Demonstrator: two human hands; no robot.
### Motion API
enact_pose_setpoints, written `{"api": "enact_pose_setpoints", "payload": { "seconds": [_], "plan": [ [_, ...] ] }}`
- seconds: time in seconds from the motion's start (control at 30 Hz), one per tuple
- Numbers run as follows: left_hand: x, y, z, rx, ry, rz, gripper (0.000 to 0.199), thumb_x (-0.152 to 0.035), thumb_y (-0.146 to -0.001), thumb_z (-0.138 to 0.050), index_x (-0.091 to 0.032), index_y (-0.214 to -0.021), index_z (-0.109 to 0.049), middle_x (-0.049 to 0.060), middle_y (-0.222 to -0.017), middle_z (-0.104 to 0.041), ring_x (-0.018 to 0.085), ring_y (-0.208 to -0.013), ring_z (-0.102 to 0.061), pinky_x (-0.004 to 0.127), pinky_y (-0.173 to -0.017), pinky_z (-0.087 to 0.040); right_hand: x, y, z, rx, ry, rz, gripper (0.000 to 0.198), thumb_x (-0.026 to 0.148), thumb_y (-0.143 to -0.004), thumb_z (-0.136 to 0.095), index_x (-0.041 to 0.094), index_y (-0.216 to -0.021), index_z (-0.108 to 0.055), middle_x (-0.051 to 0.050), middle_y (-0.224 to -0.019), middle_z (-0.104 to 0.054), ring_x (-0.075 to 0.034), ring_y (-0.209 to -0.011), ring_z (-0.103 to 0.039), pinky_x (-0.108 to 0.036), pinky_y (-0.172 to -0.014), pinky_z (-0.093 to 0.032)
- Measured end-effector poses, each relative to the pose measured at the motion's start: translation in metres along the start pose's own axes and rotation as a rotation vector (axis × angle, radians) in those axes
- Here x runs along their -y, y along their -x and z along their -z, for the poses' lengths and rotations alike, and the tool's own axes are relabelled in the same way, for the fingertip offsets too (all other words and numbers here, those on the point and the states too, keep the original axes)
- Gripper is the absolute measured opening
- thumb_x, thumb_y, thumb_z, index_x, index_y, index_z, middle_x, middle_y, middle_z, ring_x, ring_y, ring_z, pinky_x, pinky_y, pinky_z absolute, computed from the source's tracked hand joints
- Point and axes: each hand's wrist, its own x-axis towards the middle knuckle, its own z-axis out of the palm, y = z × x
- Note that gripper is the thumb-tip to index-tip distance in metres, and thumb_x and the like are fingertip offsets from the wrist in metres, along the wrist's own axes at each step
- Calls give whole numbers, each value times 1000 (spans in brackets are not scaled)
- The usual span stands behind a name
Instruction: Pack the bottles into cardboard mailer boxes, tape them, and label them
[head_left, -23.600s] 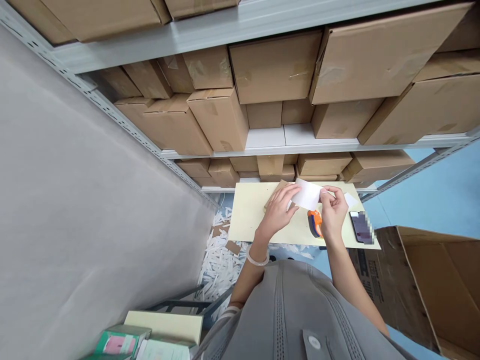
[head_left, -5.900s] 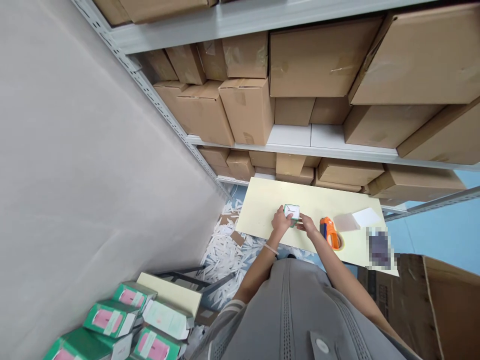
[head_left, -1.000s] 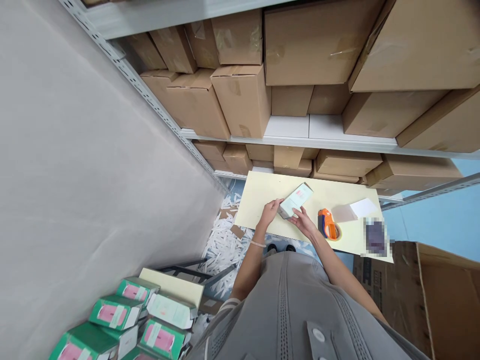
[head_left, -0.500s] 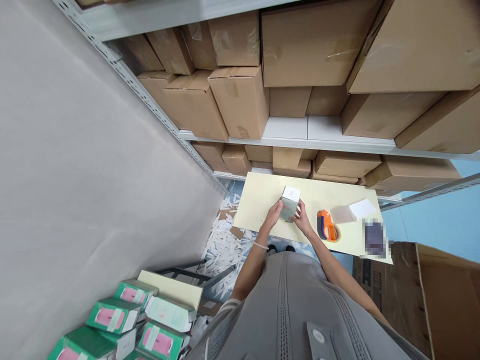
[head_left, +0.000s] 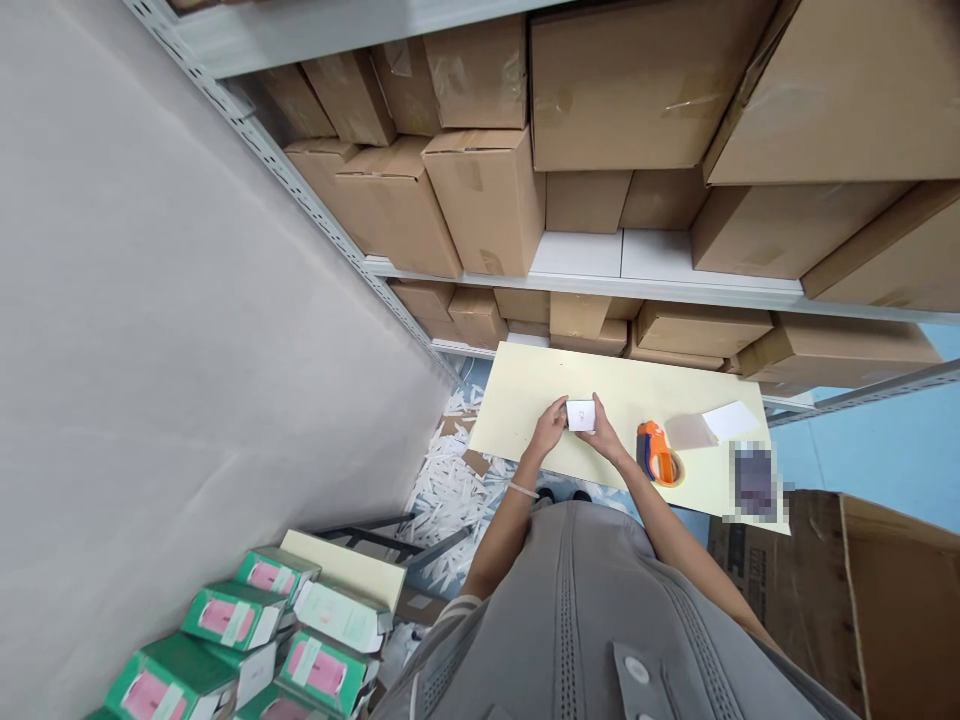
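Note:
Between my two hands is a small box [head_left: 581,415], its white end with a small mark facing up toward me. My left hand [head_left: 551,425] grips its left side, and my right hand [head_left: 602,430] grips its right side. The box is over the front middle of a pale yellow table [head_left: 517,390]; whether it touches the top I cannot tell. Right of my right hand lies an orange and blue tape dispenser [head_left: 658,455] with a roll of tape.
White sheets [head_left: 727,420] lie at the table's right, beside a blurred dark item [head_left: 754,482]. Shelves of cardboard boxes [head_left: 480,200] rise behind. An open carton [head_left: 847,590] stands at right; green boxes with pink pictures [head_left: 225,618] are piled lower left. Paper strips [head_left: 450,490] cover the floor.
The box has been tipped in my hands: its pale green long side showed before, and now its white end faces up. Both hands still hold it.

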Motion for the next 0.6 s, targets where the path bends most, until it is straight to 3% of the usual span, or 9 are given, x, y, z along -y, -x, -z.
{"api": "enact_pose_setpoints", "payload": {
  "seconds": [0.13,0.27,0.43,0.6],
  "plan": [
    [3,-2,-3,-77,-95,-54,38,-25,-89,-59,-21,-126,-60,11,-131,-63,23,-113,-64,43,-102,-51,10,-3,2,-1,198,-32,112,41,-67,-74,16,-157,-12,-21,-149,-38,-36,-135,-43,-52,-107,-41],
    [7,-3,-2,-122,-143,-40,26,-21,-89,-58,-20,-115,-60,11,-121,-66,21,-104,-66,41,-95,-54,26,-2,3,-6,410,-33,99,43,-74,-70,17,-156,-20,-19,-146,-41,-35,-130,-49,-48,-102,-47],
    [12,-3,0,-182,-157,-16,17,-23,-87,-61,-20,-104,-58,8,-112,-68,18,-94,-68,34,-88,-55,35,0,6,-6,490,88,73,43,-88,-55,18,-153,-32,-17,-144,-45,-32,-131,-49,-45,-105,-45],
    [15,-2,2,-202,-170,-19,10,-24,-86,-63,-21,-94,-57,4,-103,-68,15,-86,-68,32,-85,-54,35,2,13,51,513,202,66,48,-94,-43,16,-151,-35,-17,-150,-44,-31,-138,-42,-47,-111,-39]
  ]
}}
